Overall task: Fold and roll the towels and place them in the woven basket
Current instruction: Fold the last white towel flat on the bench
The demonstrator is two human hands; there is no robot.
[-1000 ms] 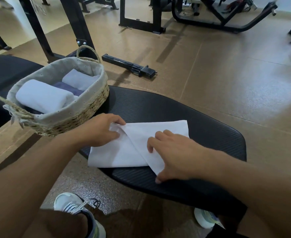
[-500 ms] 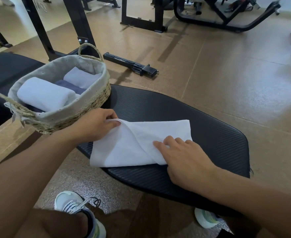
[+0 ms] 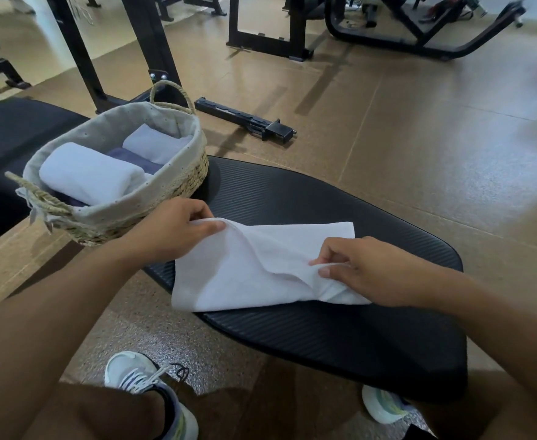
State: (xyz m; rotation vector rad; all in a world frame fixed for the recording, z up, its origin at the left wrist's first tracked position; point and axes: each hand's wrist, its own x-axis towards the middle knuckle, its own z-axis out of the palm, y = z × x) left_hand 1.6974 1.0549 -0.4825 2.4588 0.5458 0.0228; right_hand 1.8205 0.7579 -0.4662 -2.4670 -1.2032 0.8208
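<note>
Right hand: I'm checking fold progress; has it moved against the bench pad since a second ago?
Yes. The right hand has lifted off the white towel and now pinches its near-right edge above the bench pad.

A white towel (image 3: 248, 274) lies partly folded on the black padded surface (image 3: 340, 328), its near left corner hanging just over the edge — the upper layer is lifted and creased at both ends. Just beside it on the left stands the oval woven basket (image 3: 178, 185), fabric-lined, with looped handles. Inside lie two rolled white towels (image 3: 89, 173) over a purple-grey one (image 3: 134, 158).
</note>
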